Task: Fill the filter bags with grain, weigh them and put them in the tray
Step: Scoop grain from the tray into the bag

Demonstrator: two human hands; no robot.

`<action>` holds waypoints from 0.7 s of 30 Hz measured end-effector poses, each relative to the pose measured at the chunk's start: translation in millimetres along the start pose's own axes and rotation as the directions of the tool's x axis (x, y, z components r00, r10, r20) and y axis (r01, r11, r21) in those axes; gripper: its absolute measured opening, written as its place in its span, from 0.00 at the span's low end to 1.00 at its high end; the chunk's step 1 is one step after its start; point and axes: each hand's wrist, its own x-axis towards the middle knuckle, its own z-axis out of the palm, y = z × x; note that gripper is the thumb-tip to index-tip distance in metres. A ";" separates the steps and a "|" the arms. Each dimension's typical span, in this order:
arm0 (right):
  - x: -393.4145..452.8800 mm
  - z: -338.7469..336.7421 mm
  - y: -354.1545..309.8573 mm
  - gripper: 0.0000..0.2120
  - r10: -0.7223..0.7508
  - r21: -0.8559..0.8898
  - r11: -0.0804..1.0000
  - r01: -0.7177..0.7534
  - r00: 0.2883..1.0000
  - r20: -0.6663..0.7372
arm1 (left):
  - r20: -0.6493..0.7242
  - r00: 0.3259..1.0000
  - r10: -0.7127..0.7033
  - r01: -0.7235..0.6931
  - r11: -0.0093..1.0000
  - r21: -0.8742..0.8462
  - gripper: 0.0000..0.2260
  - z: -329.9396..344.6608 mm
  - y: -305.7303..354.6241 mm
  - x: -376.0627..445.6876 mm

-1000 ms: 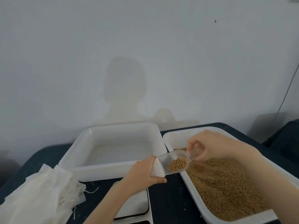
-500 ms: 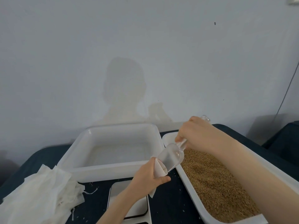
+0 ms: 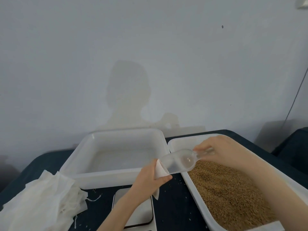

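Clear plastic scoop [image 3: 179, 162]: it lies nearly level in the air, its open mouth at the opening of the filter bag [image 3: 159, 170], its handle toward the right; no grain shows inside it.
Right hand [image 3: 216, 151]: fingers and thumb pinch the scoop's handle, above the far end of the grain tray [image 3: 176, 142].
Left hand [image 3: 150, 178]: thumb and fingers pinch the white filter bag and hold its mouth open toward the scoop; the bag's lower corner hangs below the hand, clear of the table [image 3: 173, 205].
Grain [image 3: 228, 192]: brown, it fills most of the right-hand tray, heaped toward the near end; a few loose kernels lie on the dark table beside that tray's left rim.
Empty tray [image 3: 116, 178]: white, square, left of the grain tray; their rims nearly meet at the far corner and the gap widens toward the viewer.
Scale [image 3: 141, 212]: its white plate with a dark border sits just in front of the empty tray's near rim, partly under the left forearm.
Spare bags [image 3: 41, 200]: a crumpled white pile at the table's near left edge, close to the empty tray's near left corner, drawstrings trailing toward the scale.
Open room: a strip of bare dark table runs between the scale and the grain tray, below the held bag.
Wall [image 3: 150, 55]: pale, directly behind both trays, with the person's shadow on it.
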 end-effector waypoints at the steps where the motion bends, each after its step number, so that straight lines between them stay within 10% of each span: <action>1: -4.6 5.0 8.4 0.15 0.038 0.096 0.995 -0.040 0.999 0.012 | 0.007 1.000 0.005 -0.005 1.000 -0.010 0.14 -1.2 0.7 0.2; 6: -34.4 23.6 63.1 0.19 0.256 0.327 0.916 -0.234 0.966 -0.027 | 0.034 0.999 0.035 -0.035 0.999 -0.016 0.17 0.9 3.0 0.3; 13: -50.1 49.8 129.7 0.09 0.484 -0.212 0.866 -0.454 0.867 0.120 | 0.085 0.995 0.048 -0.049 0.999 0.004 0.21 10.6 4.2 2.9; 21: -21.9 76.1 121.0 0.11 0.466 -0.348 0.840 -0.417 0.882 0.067 | 0.119 0.992 0.045 -0.047 0.999 0.011 0.21 16.1 9.4 3.3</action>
